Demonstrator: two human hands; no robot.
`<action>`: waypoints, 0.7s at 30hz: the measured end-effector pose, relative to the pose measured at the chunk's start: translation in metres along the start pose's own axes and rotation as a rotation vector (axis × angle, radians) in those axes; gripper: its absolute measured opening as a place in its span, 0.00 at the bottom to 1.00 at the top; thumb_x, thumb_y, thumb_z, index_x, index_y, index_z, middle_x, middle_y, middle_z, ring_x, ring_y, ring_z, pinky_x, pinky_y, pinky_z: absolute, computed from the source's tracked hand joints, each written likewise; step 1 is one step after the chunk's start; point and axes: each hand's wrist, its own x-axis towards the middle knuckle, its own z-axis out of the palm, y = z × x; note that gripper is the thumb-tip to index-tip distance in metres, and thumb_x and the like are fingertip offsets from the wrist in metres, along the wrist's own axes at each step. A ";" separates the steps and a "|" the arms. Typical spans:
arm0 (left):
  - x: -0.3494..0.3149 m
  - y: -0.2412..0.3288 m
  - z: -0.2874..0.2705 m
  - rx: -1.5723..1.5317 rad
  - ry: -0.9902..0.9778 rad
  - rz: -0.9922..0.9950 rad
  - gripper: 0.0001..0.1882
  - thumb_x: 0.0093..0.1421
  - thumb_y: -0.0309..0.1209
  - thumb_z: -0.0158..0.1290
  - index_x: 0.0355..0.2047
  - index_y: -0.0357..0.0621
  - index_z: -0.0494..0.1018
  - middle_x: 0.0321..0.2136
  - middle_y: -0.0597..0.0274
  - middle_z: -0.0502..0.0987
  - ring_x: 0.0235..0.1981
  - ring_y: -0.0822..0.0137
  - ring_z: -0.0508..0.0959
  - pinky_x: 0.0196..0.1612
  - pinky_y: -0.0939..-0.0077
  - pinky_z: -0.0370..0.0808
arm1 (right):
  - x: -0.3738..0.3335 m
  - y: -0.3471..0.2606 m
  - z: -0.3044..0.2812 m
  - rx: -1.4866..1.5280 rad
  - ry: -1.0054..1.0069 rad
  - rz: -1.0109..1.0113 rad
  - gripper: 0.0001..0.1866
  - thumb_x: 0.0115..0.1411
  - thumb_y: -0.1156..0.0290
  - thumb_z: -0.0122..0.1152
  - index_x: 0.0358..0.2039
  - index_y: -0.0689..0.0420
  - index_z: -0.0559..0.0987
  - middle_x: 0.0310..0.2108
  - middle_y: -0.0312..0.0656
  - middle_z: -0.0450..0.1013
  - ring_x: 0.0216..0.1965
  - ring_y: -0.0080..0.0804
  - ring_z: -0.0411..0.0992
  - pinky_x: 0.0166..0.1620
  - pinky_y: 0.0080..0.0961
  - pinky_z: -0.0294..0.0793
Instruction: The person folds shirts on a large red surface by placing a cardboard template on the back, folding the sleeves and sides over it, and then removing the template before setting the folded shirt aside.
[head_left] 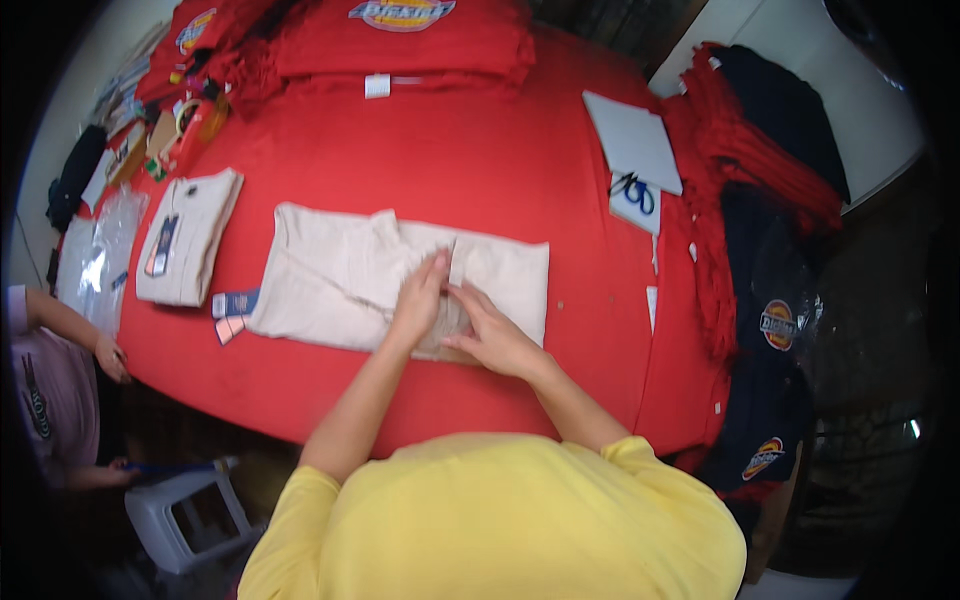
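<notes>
Beige trousers lie partly folded on the red-covered table, their leg end to the right. My left hand rests on the middle of the cloth, fingers stretched toward the far side. Close beside it, my right hand touches the same cloth with fingers apart and pointing left. The fingertips of the two hands almost meet. Dark blue and orange tags stick out from the trousers' left end. Farther left is a second folded beige pair with a dark tag on top.
Stacked red garments line the far edge. On the right lie a white board, dark scissors and piled red and navy clothes. Clear plastic bags are at the left. A person's hand is at the table edge, above a grey stool.
</notes>
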 end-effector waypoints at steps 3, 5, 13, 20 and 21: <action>-0.011 0.020 0.004 -0.027 -0.063 0.002 0.26 0.63 0.32 0.49 0.60 0.36 0.62 0.55 0.49 0.69 0.55 0.59 0.71 0.56 0.69 0.68 | -0.002 0.000 -0.010 0.339 0.065 0.229 0.25 0.61 0.73 0.55 0.58 0.59 0.65 0.53 0.49 0.66 0.41 0.38 0.73 0.46 0.29 0.73; -0.019 0.022 0.004 -0.004 -0.131 0.096 0.28 0.60 0.25 0.52 0.61 0.38 0.60 0.59 0.50 0.64 0.57 0.59 0.69 0.58 0.67 0.67 | -0.007 0.010 -0.027 0.385 0.207 0.313 0.22 0.63 0.73 0.51 0.58 0.60 0.66 0.50 0.47 0.68 0.37 0.32 0.73 0.41 0.26 0.74; -0.022 0.046 0.023 0.919 -0.022 0.486 0.24 0.52 0.24 0.57 0.51 0.34 0.69 0.57 0.43 0.63 0.57 0.45 0.65 0.57 0.59 0.66 | -0.027 0.090 -0.069 0.182 0.338 0.573 0.18 0.62 0.67 0.57 0.49 0.63 0.73 0.27 0.37 0.73 0.25 0.20 0.71 0.26 0.20 0.74; -0.050 0.049 0.074 0.694 -0.150 0.310 0.31 0.53 0.43 0.61 0.50 0.31 0.69 0.47 0.42 0.69 0.48 0.47 0.71 0.50 0.60 0.70 | -0.012 0.070 -0.055 0.675 0.228 0.393 0.08 0.61 0.69 0.59 0.31 0.62 0.75 0.27 0.31 0.71 0.29 0.18 0.67 0.33 0.19 0.68; -0.048 0.053 0.075 0.669 -0.115 0.315 0.32 0.53 0.45 0.61 0.49 0.31 0.69 0.45 0.42 0.70 0.48 0.48 0.72 0.49 0.61 0.71 | -0.010 0.055 -0.051 0.702 0.201 0.375 0.09 0.62 0.69 0.57 0.33 0.63 0.75 0.29 0.34 0.73 0.32 0.20 0.68 0.36 0.19 0.68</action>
